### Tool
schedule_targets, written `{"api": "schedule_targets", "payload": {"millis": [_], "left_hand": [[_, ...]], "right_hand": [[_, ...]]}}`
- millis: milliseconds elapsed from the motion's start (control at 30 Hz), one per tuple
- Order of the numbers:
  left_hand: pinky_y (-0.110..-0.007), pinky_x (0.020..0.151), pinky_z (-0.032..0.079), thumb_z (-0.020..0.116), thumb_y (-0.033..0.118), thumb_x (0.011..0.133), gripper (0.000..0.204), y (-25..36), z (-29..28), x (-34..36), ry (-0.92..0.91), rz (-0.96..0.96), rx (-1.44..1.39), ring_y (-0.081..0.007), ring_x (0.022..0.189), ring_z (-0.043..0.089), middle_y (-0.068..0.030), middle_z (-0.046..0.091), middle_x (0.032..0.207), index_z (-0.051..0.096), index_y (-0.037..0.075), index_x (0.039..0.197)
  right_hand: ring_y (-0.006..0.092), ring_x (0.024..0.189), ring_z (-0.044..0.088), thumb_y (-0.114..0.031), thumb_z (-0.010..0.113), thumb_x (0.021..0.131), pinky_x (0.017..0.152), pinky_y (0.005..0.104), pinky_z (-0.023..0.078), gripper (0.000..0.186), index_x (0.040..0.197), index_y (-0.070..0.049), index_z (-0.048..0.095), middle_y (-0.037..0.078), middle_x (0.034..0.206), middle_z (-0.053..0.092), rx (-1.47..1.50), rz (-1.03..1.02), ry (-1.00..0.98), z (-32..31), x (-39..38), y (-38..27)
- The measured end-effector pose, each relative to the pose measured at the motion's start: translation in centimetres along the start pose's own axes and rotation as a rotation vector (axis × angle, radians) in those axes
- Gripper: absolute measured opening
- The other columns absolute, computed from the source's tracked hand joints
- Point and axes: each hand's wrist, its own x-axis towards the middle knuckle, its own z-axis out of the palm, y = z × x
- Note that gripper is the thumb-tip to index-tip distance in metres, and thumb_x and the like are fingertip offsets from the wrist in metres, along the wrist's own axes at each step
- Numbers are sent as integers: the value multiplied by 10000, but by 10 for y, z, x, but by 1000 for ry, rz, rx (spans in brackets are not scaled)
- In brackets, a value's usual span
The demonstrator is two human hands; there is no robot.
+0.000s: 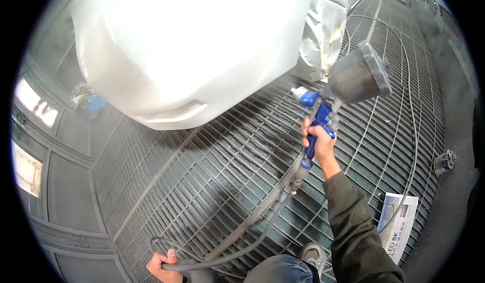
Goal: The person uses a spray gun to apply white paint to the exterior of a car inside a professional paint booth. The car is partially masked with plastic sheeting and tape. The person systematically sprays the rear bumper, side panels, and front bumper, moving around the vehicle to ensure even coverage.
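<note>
My right hand (319, 137) is wrapped round the handle of a blue spray gun (322, 114), with fingers at its trigger. A grey, stained paint cup (353, 76) sits tilted on the gun, its lid toward the right. The nozzle points left, toward a glossy white car body panel (202, 45), and a faint mist shows beside it. From the bottom of the handle a grey air hose (252, 245) curves down to my left hand (165, 267), which is closed on it at the lower left. The panel has a slim recessed slot (172, 112) near its lower edge.
Underfoot is a metal floor grating (212, 197). Masking film (323, 30) wraps the part right of the panel. Hose loops across the right side, passing a printed sheet (399, 227) and a small can (444, 162). Grey booth walls (70, 192) with lit windows stand left.
</note>
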Motion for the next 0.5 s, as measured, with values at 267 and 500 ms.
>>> {"api": "schedule_targets", "payload": {"millis": [267,500], "left_hand": [[-288,483,198,695,235,898,504,-4,1,-5,-2,-53,35,-68,544,287,27,319,533,328,64,597],[-286,495,208,671,253,919,484,-17,-12,-5,12,2,-66,-78,554,281,25,323,554,336,65,624]], "right_hand": [[156,543,547,-6,517,796,386,273,432,124,882,26,600,81,711,586,11,-242,409,-30,63,25],[129,532,529,-166,547,902,383,248,402,171,810,-30,595,56,665,566,86,-63,326,-17,28,102]]}}
